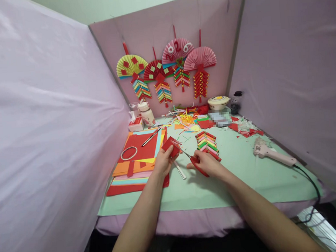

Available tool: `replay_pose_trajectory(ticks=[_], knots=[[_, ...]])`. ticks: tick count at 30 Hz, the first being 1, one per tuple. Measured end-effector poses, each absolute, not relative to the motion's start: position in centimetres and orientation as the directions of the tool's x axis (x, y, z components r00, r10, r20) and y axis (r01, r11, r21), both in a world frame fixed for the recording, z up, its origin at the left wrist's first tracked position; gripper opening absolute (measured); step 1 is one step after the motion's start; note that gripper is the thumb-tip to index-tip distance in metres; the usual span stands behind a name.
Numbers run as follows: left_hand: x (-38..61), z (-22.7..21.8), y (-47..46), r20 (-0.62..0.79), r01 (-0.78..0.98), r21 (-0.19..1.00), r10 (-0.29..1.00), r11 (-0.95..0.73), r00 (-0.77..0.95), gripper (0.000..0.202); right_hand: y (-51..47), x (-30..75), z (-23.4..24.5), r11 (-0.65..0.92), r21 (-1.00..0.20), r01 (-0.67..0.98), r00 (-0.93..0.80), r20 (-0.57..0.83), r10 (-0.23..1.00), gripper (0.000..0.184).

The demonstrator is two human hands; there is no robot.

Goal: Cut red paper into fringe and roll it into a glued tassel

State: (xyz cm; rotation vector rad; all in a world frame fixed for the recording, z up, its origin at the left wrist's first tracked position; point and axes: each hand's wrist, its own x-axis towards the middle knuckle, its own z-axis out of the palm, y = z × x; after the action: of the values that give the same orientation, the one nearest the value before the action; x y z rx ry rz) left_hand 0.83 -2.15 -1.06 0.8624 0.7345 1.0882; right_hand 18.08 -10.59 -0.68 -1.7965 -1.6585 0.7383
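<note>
My left hand (164, 161) pinches a piece of red paper (169, 146) whose far right edge is cut into thin fringe strips. Red-handled scissors (199, 167) are in my right hand (208, 163), their blades pointing at the fringed side of the paper. Whether the blades touch the paper I cannot tell. Below the paper lies a white pen (179, 170) on the green table cover. Just beyond my right hand rests a chevron strip of small rolled paper tubes (207, 143) in red, green, yellow and pink.
Stacked coloured paper (134, 143) lies left, bearing a tape ring (129, 153) and a cutter knife (150, 137). A corded glue gun (273, 154) lies right. Paper scraps (244, 126), a jug (146, 114) and a lidded bowl (218, 103) stand behind. Paper fans (199, 58) hang at the back.
</note>
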Motion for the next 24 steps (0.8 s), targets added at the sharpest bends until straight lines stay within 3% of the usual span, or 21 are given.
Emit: replay_pose_trajectory(ticks=[16, 24], knots=[[0.93, -0.77, -2.17, -0.121, -0.439, 0.866, 0.952, 0.24, 0.283, 0.024, -10.48, 18.28, -0.92, -0.056, -0.734, 0.676, 0.072, -0.01, 0.997, 0.041], [0.88, -0.73, -2.47, -0.126, -0.362, 0.892, 0.919, 0.27, 0.374, 0.03, -10.73, 18.29, -0.2, -0.081, -0.752, 0.654, 0.056, -0.058, 0.997, 0.043]])
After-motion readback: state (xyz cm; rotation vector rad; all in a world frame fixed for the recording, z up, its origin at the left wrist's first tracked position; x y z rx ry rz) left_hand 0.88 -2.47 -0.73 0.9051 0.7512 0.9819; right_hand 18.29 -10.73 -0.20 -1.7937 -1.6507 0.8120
